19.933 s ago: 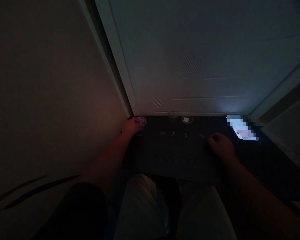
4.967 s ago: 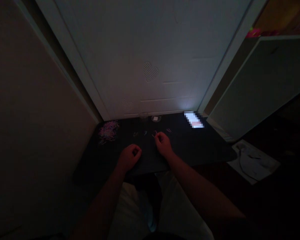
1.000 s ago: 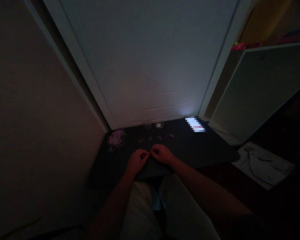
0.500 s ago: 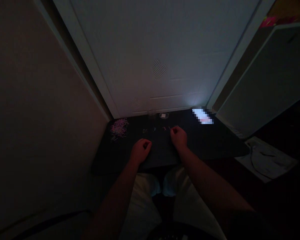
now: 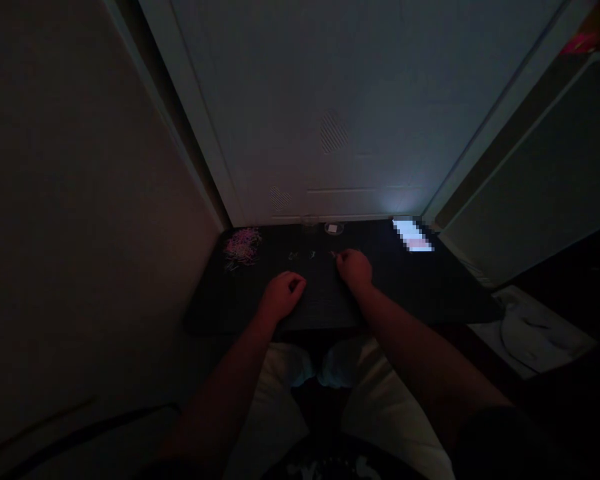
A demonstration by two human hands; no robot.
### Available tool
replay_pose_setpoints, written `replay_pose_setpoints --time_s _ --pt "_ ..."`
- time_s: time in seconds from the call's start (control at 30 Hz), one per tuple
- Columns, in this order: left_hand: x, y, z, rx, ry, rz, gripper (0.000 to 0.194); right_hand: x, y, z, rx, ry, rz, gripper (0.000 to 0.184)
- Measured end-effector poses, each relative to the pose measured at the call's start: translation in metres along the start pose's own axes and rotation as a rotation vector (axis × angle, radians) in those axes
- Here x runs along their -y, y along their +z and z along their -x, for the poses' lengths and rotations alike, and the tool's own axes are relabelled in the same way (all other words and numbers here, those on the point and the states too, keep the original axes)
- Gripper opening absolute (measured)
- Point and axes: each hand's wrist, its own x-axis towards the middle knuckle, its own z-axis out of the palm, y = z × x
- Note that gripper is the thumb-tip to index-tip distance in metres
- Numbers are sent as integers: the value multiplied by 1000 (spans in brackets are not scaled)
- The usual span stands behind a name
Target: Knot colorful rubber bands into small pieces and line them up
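My left hand [image 5: 283,293] rests low over the dark table [image 5: 325,307], its thumb and fingertips pressed together; whatever may be between them is too small and dark to see. Farther right, my right hand [image 5: 355,268] is closed in a pinch beside a tiny pinkish piece [image 5: 333,254] at its fingertips. I cannot tell if the fingers grip that piece. To the left of it lie a small pale piece [image 5: 312,254] and a faint little cluster [image 5: 293,255]. A heap of thin pink and whitish sticks [image 5: 243,247] sits at the table's far left.
A round clear lid [image 5: 334,229] with a white label and a clear round container [image 5: 309,221] stand at the back edge. A bright, pixelated screen [image 5: 413,235] lies at the back right. A white panel [image 5: 360,80] rises behind the table; a wall [image 5: 80,200] closes the left.
My right hand has moved slightly left, onto the spot of the pinkish piece. The left hand keeps its pinched shape. The whole view has shifted a little.
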Motion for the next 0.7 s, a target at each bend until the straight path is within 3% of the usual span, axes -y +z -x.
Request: replay_pose_setpoints --time_s 0.2,0.37,0.7 --pt "4 -1 0 -100 -11 24 20 -8 -2 5 -17 -65 -110 25" --pt "11 -4 3 -243 -177 -8 26 -11 -5 10 -11 -83 -143 22" --pt "10 -15 21 -9 -48 -143 34 -11 -8 10 27 -73 -132 23"
